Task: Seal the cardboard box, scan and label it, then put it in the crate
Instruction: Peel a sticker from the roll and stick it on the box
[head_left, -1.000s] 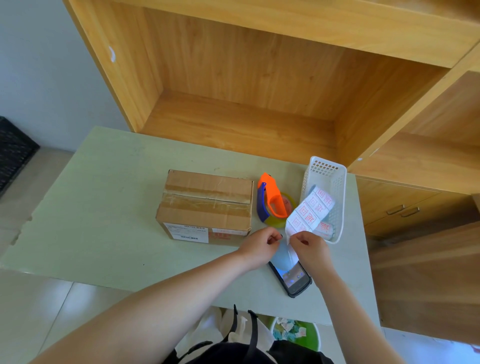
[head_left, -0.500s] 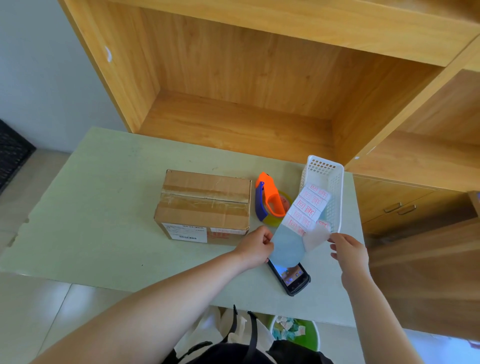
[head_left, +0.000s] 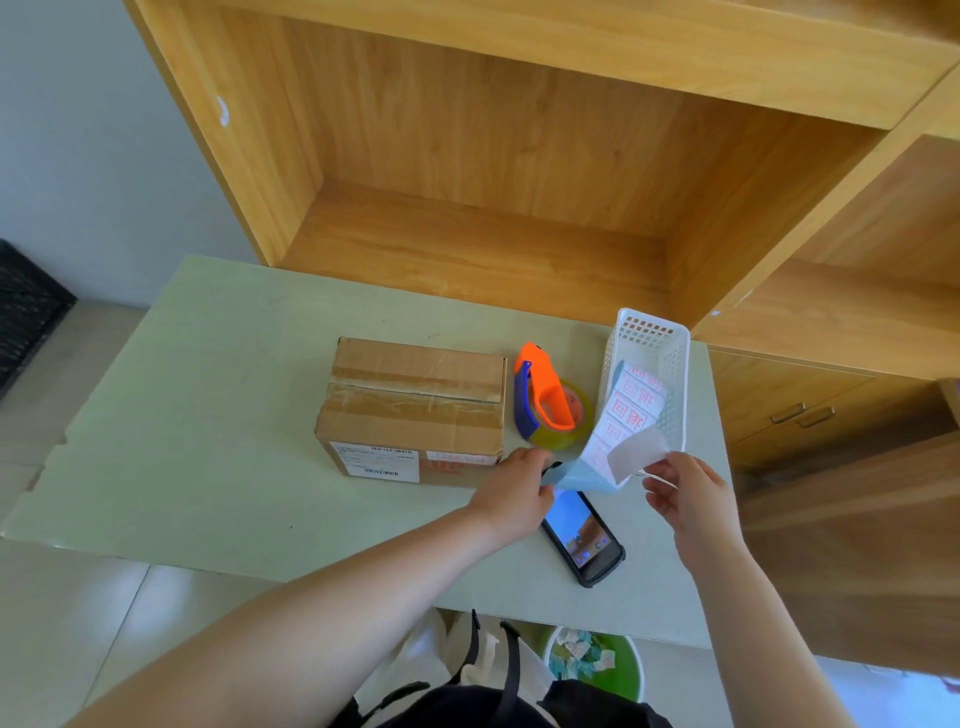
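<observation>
the cardboard box (head_left: 415, 410) sat closed on the pale table (head_left: 182, 415), clear tape running along its top seam, so the sealing looked done to me. the orange tape dispenser (head_left: 550, 405) stood just beside the box on its right, nobody touching it. a printed shipping label already showed on the box's near face, along with a reddish mark next to it that was too small for me to read.

the scanner handset (head_left: 582, 535) lay on the table near the front edge with its screen lit. whether the scan had been made i couldn't tell.

labelling was the step in hand, i judged. the left hand (head_left: 511, 493) pinched the bluish backing end of the sticker strip (head_left: 618, 426), which trailed up into the white basket (head_left: 670, 374). the right hand (head_left: 685, 493) pinched a white sticker (head_left: 636, 454) half peeled from that strip. the hands were a little apart, the strip stretched between them, just to the right of the box and above the handset.

left to do, as i saw it: free the sticker, press it on the box, then carry the box to the crate. i saw no crate that i could be sure of; a dark slatted thing (head_left: 26, 306) at the far left edge might have been one.
</observation>
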